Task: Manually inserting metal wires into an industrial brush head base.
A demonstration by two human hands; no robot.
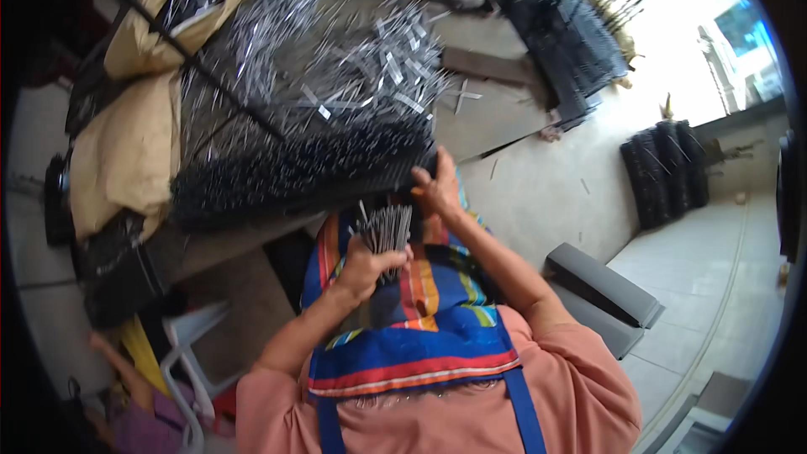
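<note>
My left hand (pixel 367 271) is closed around a bundle of thin grey metal strips (pixel 388 229), held upright over my lap. A long black rack (pixel 311 172), its top dotted with many small light tips, lies across the near edge of the work table. At the rack's right end is my right hand (pixel 441 189), its thumb and a finger apart. I see nothing between them, though the hand is slightly blurred. Whether the fingertips touch the rack is unclear. A striped, mostly blue apron (pixel 420 353) covers my lap beneath both hands.
Loose shiny strips (pixel 336 67) are heaped behind the rack. An open tan sack (pixel 122 42) stands at far left, a folded one (pixel 126 151) nearer. Black racks (pixel 572 50) are stacked at far right, others (pixel 664 172) below. Another person (pixel 155 420) sits at lower left by a white chair (pixel 181 370).
</note>
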